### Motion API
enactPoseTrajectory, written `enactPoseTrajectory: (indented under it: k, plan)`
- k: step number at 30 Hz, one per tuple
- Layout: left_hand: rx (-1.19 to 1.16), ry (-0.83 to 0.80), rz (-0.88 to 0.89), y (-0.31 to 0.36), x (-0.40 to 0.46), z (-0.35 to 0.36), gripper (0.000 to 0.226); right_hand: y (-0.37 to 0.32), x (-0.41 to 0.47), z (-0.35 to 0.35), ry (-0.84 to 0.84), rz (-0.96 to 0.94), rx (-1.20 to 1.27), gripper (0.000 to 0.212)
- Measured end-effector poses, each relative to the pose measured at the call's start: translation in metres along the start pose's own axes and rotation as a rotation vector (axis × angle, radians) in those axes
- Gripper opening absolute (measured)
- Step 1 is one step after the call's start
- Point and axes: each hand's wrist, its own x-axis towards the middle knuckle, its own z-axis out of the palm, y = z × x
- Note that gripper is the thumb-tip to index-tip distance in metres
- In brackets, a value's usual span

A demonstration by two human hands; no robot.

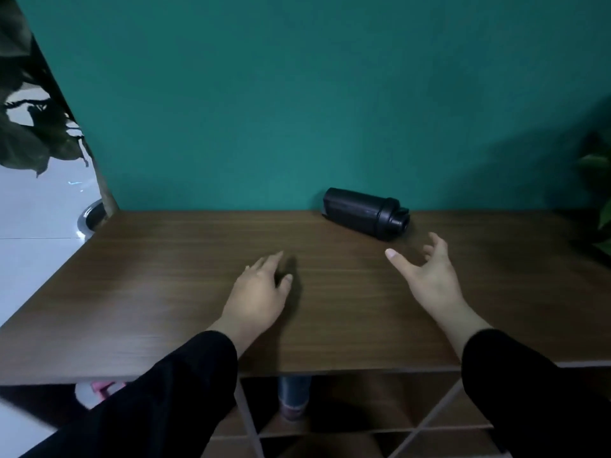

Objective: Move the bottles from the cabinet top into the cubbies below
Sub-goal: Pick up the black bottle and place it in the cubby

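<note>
your right hand (429,276), fingers spread and empty, sits just before the black shaker bottle (365,213); wrap its barrel, not the lid.

The cabinet top (165,292) hides most of the cubbies (363,401) below it; only their upper front parts show, dim and crossed by slanting dividers. A bottle (293,396) standing in one cubby has its top hidden by the cabinet's front edge, and its label is too blurred to read. A pale and pink object (99,390) at lower left is half covered by the left sleeve (158,398) and cannot be identified. A plant (598,193) is cut off by the right edge, another plant (29,120) by the left. Both sleeves run out of the bottom edge.
</note>
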Motion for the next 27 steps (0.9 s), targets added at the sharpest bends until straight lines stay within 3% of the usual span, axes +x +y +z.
enactPoseTrajectory:
  k: [3,6,14,17,22,27]
  plan:
    - [0.257,-0.041,0.025,-0.005,0.009,0.015,0.060,-0.011,0.030,0.016,-0.002,0.064,0.106,0.122]
    - [0.300,-0.046,0.032,-0.005,0.012,0.018,0.063,-0.023,0.057,0.037,0.060,0.147,0.192,0.138]
    - [0.295,-0.006,0.050,-0.009,0.014,0.020,0.063,-0.041,0.088,0.070,0.224,0.189,0.140,0.093]
    - [0.293,-0.009,0.050,-0.010,0.014,0.021,0.063,-0.038,0.099,0.073,0.277,0.160,0.215,0.093]
    - [0.293,0.003,0.051,-0.009,0.014,0.021,0.063,-0.028,0.098,0.076,0.237,-0.013,0.426,0.075]
    - [0.159,0.030,0.057,-0.009,0.011,0.019,0.071,-0.035,0.058,0.056,0.251,-0.247,0.476,0.077]
